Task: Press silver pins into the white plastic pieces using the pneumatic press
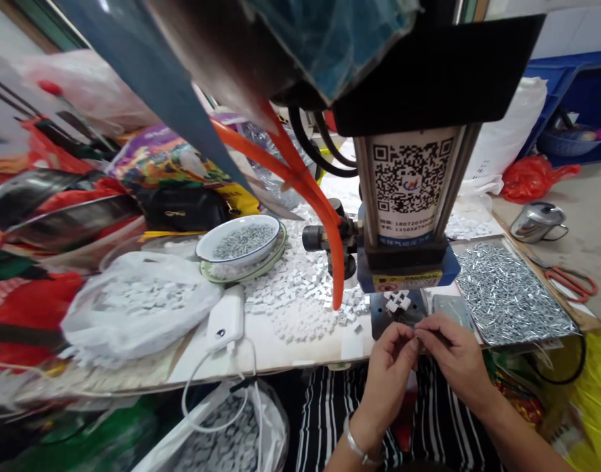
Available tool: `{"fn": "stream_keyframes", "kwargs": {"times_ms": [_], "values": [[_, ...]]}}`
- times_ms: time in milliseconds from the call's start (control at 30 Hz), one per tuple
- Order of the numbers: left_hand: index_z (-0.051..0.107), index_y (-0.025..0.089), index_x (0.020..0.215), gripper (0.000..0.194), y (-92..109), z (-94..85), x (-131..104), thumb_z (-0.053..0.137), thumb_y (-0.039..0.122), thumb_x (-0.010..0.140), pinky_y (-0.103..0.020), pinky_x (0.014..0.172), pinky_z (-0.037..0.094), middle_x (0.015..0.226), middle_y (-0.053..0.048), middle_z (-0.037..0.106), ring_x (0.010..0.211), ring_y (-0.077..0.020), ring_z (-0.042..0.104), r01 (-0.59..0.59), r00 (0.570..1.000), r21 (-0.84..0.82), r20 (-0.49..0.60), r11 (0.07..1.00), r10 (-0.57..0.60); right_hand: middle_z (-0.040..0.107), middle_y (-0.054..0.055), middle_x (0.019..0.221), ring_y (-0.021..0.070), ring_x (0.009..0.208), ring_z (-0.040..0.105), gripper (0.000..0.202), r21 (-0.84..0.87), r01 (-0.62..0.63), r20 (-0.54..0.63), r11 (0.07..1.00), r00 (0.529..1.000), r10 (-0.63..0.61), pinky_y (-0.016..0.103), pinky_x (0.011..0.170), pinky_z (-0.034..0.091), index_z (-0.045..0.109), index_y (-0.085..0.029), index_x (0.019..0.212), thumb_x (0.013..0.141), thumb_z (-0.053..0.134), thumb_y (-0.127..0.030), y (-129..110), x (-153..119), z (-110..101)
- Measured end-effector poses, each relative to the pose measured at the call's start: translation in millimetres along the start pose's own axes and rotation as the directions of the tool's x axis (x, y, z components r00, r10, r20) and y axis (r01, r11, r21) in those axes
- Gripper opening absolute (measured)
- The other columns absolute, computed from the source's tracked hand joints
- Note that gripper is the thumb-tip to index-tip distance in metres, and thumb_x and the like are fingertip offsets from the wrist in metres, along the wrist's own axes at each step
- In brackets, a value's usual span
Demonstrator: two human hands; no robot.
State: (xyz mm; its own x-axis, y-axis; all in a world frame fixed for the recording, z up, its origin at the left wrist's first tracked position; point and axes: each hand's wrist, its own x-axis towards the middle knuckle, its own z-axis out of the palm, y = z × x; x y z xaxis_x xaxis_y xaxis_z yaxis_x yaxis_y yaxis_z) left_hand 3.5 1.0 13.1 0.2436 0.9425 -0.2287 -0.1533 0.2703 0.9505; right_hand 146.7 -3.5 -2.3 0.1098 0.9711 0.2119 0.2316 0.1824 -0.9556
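Note:
My left hand (393,354) and my right hand (450,344) meet fingertip to fingertip at the front edge of the bench. Both pinch closed; whatever lies between the fingers is too small and hidden to make out. Just behind them is the dark base plate (379,314) of a bench press (408,262), with several small white plastic pieces (397,301) on it. Left of the base spread loose white pieces (305,295). To the right, a shallow tray holds many small metal nails (514,292), close to my right hand.
An enamel bowl (236,263) of nails, a white power bank (226,318) with a cable and a plastic bag (103,328) of white pieces are on the left. Orange hoses (335,262) hang beside the press. Scissors (573,285) and a metal mug (536,221) lie far right.

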Motion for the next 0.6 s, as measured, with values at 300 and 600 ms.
{"fn": "stream_keyframes", "kwargs": {"times_ms": [300,600], "values": [[0.062,0.017,0.088,0.04,-9.2,-11.0,-7.3,0.069,0.056,0.082,-0.023,0.056,0.038,0.069,0.001,0.057,0.055,-0.0098,0.047,0.057,0.99,-0.128,0.136,0.99,-0.039,0.071,0.007,0.094,0.0231,0.089,0.067,0.016,0.028,0.082,0.196,0.996,0.977,-0.086,0.032,0.077,0.055,0.078,-0.026,0.092,0.093,0.066,-0.038,6.8,-7.6,-14.4],[0.064,0.021,0.091,0.013,-33.0,-77.3,17.6,0.052,0.016,0.087,-0.038,0.083,0.046,0.093,-0.008,0.063,0.089,-0.024,0.059,-0.018,0.849,0.8,-0.304,0.6,0.432,0.069,0.006,0.089,0.0227,0.083,0.064,0.027,-0.014,-0.081,0.1,0.997,0.992,0.082,0.029,0.071,0.055,0.072,-0.023,0.092,0.091,0.066,-0.049,13.8,-14.0,-22.0]]}}
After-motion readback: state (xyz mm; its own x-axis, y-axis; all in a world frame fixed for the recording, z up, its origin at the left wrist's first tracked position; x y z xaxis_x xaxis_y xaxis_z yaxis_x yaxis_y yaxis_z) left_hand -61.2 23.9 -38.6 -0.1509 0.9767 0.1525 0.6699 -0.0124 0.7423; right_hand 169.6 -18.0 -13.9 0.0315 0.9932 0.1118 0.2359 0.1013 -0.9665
